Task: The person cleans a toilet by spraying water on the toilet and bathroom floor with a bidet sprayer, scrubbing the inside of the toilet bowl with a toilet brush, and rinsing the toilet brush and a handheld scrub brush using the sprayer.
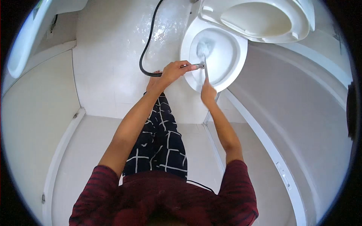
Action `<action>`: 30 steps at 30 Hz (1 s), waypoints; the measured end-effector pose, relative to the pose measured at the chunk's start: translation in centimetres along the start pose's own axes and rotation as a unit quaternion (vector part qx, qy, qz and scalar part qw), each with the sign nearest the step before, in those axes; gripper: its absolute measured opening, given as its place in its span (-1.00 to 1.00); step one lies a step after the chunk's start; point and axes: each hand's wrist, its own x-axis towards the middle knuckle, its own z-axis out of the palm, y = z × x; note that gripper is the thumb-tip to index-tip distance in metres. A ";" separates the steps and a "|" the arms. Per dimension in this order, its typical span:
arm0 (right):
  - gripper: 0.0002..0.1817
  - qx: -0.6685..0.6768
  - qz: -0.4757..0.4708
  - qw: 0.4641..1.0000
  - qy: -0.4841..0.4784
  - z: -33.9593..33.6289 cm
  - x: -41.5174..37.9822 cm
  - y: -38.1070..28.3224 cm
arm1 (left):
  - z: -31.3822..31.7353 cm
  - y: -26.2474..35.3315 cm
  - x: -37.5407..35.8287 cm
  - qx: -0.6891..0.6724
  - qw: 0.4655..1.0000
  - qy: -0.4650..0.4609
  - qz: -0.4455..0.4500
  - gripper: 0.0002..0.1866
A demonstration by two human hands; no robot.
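Observation:
My left hand (pixel 177 71) is closed around the handle of a spray nozzle (pixel 199 66), whose head hangs over the near left part of the toilet bowl (pixel 226 51). From the nozzle a black hose (pixel 142 56) curves up along the floor. My right hand (pixel 208 93) grips the handle of a toilet brush (pixel 206 69) at the bowl's front rim. The pale brush head (pixel 203 49) is down in the bowl by the water. The brush handle passes close beside the nozzle head; whether they touch I cannot tell.
The raised toilet seat and lid (pixel 260 20) stand behind the bowl. A white basin (pixel 26 41) juts in at the upper left. The floor (pixel 109 56) is wet near the hose. A door frame (pixel 256 124) runs down the right side.

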 end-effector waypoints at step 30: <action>-0.64 0.249 -0.084 0.959 0.101 -2.3 -2.7 10.7 | -1.9 -0.1 -1.4 -0.017 0.999 0.018 -0.027 -0.51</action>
